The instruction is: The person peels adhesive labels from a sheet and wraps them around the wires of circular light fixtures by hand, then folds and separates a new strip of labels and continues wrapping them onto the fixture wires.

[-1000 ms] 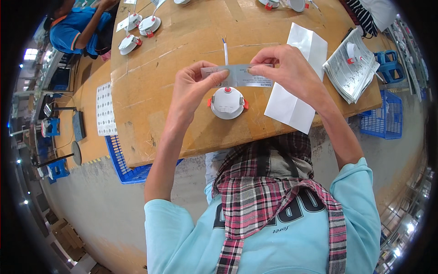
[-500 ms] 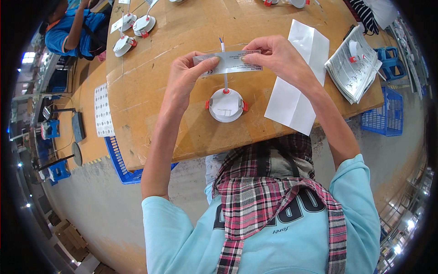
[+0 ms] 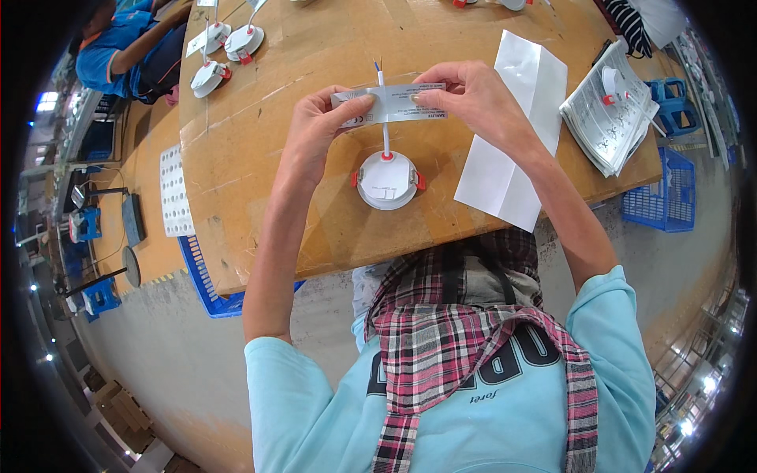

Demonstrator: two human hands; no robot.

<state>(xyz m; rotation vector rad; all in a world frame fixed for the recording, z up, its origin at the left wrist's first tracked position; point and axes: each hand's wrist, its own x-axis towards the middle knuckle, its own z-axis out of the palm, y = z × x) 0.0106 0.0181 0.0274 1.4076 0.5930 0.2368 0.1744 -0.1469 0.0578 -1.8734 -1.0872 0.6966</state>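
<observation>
A silver-grey printed label [image 3: 389,112] is stretched level between my two hands, across the white cable [image 3: 386,135] of a downlight. My left hand [image 3: 319,126] pinches its left end, thumb on top. At the other end, the thumb and fingers of my right hand [image 3: 465,98] are closed on it. Bare wire ends stick out beyond the label's far edge. Nearer to me, the round white downlight [image 3: 386,183] lies on the table with red-tipped spring clips at both sides. Whether the label sticks to the cable I cannot tell.
A creased white backing sheet [image 3: 505,169] lies right of my hands. Beyond it, a stack of printed sheets [image 3: 603,118] carries another downlight [image 3: 609,80]. Several downlights [image 3: 244,43] stand at the far left. A co-worker [image 3: 130,51] sits past the left edge. Blue crates [image 3: 662,193] flank the table.
The label's right part has tilted a little under my right hand. Both hands still pinch it. The co-worker's arm at the far left has lowered.
</observation>
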